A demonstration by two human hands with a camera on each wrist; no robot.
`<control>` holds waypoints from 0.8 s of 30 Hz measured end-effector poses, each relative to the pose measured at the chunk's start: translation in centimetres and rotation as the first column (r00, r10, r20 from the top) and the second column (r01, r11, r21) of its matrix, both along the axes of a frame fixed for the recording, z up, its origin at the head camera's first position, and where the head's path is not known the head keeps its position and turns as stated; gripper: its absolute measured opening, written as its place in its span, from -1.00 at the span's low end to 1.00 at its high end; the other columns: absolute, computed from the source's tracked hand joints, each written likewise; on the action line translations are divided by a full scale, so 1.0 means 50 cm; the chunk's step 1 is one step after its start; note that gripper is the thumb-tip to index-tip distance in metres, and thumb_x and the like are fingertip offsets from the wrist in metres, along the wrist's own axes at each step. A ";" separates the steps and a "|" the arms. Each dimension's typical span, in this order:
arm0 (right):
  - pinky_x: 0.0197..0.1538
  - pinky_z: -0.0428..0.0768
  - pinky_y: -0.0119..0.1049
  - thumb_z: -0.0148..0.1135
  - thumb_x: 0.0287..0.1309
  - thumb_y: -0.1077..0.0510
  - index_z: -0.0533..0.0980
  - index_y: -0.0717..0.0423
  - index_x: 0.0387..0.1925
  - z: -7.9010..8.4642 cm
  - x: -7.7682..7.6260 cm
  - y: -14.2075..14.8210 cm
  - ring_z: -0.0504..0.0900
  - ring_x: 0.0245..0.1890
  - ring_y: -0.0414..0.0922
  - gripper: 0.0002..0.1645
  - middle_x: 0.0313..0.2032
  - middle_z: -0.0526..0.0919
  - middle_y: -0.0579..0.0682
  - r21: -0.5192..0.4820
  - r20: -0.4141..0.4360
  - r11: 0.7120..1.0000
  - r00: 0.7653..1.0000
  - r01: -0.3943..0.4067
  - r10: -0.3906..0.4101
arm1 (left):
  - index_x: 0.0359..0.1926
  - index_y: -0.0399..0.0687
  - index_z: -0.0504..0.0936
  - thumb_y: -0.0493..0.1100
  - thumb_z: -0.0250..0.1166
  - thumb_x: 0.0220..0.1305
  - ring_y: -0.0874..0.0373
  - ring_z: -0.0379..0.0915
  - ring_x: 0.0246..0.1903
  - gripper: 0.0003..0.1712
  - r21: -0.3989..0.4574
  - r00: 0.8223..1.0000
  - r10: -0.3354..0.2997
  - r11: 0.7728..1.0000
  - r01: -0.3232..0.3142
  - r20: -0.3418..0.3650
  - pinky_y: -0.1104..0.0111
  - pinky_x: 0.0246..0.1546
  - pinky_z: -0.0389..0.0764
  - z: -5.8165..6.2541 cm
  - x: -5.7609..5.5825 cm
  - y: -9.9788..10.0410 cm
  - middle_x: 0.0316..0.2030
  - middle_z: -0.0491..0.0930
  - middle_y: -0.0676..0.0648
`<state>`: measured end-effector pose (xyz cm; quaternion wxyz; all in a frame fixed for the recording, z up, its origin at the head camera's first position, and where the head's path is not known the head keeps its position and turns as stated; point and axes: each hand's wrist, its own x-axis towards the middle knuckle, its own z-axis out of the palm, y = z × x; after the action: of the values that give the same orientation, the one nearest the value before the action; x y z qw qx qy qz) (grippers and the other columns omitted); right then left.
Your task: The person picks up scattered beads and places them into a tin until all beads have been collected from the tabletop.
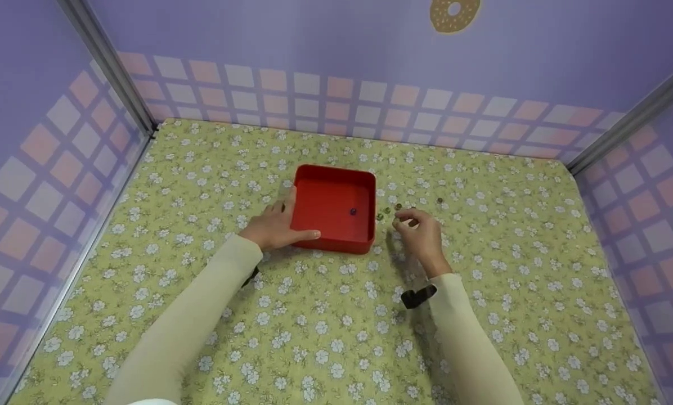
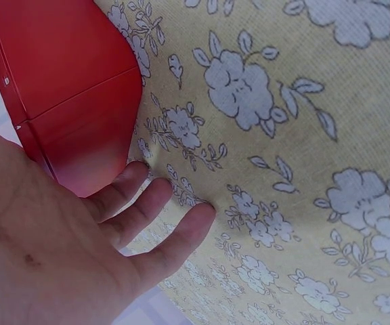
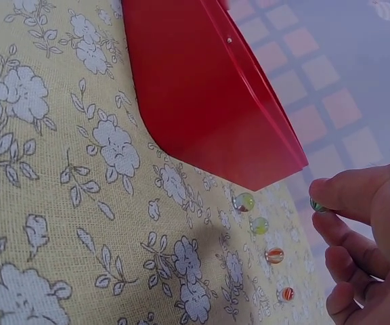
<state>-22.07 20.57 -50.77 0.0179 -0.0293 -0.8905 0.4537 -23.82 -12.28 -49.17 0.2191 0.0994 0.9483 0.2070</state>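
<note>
A square red box [image 1: 336, 244] sits on the flowered cloth, with one dark bluish marble [image 1: 353, 211] inside. My left hand [image 1: 274, 225] rests at its near left corner, thumb stretched along the near rim. In the left wrist view the other fingers [image 2: 188, 230] lie extended, loosely bent, beside the box. Just right of the box, my right hand [image 1: 421, 233] pinches a green marble [image 3: 318, 205] between thumb and forefinger, above the cloth. Below it in the right wrist view are two yellow-green marbles [image 3: 244, 202], an orange-striped marble [image 3: 275, 255] and a red-orange marble [image 3: 288, 294].
The flowered tablecloth [image 1: 314, 337] covers the whole surface. Purple panels with a pink and white check band [image 1: 336, 104] stand at the back and both sides, joined by metal posts [image 1: 117, 73]. A dark band [image 1: 418, 296] circles the right wrist.
</note>
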 end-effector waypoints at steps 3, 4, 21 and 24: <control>-0.18 0.47 -0.24 0.27 0.23 0.13 0.66 0.10 -0.06 0.001 -0.002 -0.003 0.49 -0.16 -0.06 -0.74 -0.10 0.68 0.03 -0.004 0.002 1.000 1.000 -0.003 0.003 | 0.49 0.22 -0.60 0.73 -0.03 -0.06 -0.26 -0.09 0.47 0.40 -0.005 1.000 -0.002 1.000 0.002 -0.005 -0.20 0.26 0.31 -0.002 0.000 0.000 0.53 -0.17 -0.21; -0.19 0.47 -0.24 0.27 0.23 0.12 0.66 0.09 -0.07 0.001 -0.002 -0.004 0.49 -0.16 -0.07 -0.74 -0.11 0.68 0.02 -0.008 0.004 1.000 1.000 -0.004 0.004 | 0.49 0.22 -0.59 0.73 -0.03 -0.06 -0.26 -0.08 0.47 0.40 -0.006 1.000 -0.002 1.000 0.002 -0.007 -0.19 0.26 0.31 -0.002 0.000 0.000 0.53 -0.16 -0.20; -0.15 0.46 -0.23 0.29 0.22 0.14 0.65 0.12 -0.05 0.008 -0.007 -0.019 0.49 -0.13 -0.06 -0.72 -0.09 0.68 0.04 -0.018 0.010 1.000 1.000 -0.014 0.015 | 0.49 0.20 -0.61 0.72 -0.03 -0.04 -0.25 -0.18 0.50 0.39 -0.007 1.000 -0.006 1.000 0.006 0.010 -0.19 0.27 0.30 -0.003 -0.003 0.001 0.54 -0.23 -0.20; -0.17 0.47 -0.24 0.30 0.21 0.13 0.66 0.11 -0.06 0.009 -0.008 -0.022 0.50 -0.14 -0.06 -0.72 -0.11 0.69 0.03 -0.006 0.005 1.000 1.000 -0.011 0.011 | 0.49 0.21 -0.61 0.73 -0.04 -0.06 -0.25 -0.19 0.50 0.41 -0.007 1.000 0.000 1.000 0.000 0.013 -0.19 0.28 0.29 -0.002 -0.003 0.001 0.54 -0.23 -0.20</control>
<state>-22.50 19.47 -50.34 0.0132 -0.0257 -0.8893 0.4565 -23.95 -12.24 -49.29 0.2257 0.0971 0.9476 0.2043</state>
